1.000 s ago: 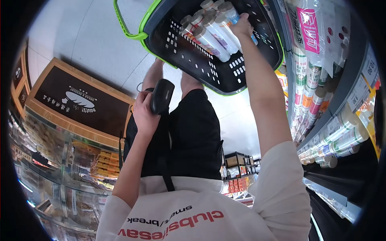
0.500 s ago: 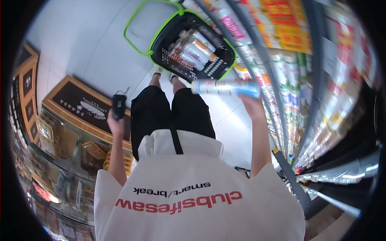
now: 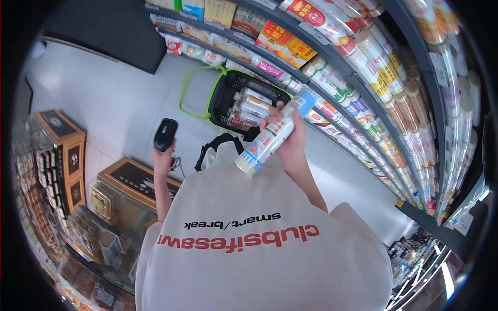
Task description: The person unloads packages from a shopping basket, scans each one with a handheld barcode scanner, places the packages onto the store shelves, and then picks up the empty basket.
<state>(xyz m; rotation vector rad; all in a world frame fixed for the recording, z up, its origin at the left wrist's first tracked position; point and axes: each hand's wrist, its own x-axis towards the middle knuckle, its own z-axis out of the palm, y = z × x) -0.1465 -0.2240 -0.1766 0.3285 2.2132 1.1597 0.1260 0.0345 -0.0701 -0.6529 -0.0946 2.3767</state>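
My right hand (image 3: pixel 291 140) is wrapped round a cylindrical pack of dried noodles (image 3: pixel 271 136), white with blue ends, tilted in front of my chest. The pack's upper end overlaps the view of the shelf front. On the left, my left hand (image 3: pixel 162 159) is closed on a black handheld device (image 3: pixel 166 133) with a rounded top, and a thin dark strap hangs by the wrist. Beyond my hands, a black shopping basket (image 3: pixel 222 101) with a green rim and handle stands on the floor. Several similar packs (image 3: pixel 254 106) lie inside it.
A long shelf unit (image 3: pixel 358 85) with several rows of packed noodles curves along the right. On the left stand wood-framed display counters (image 3: pixel 127 176) with boxed food. Pale tiled floor (image 3: pixel 124 98) runs between them, with a dark panel (image 3: pixel 114 26) farther off.
My right hand has brought the noodle pack from the shelf side in towards my chest, turning it from level to slanted. The view has shifted, showing more shelf. My left hand keeps the black device.
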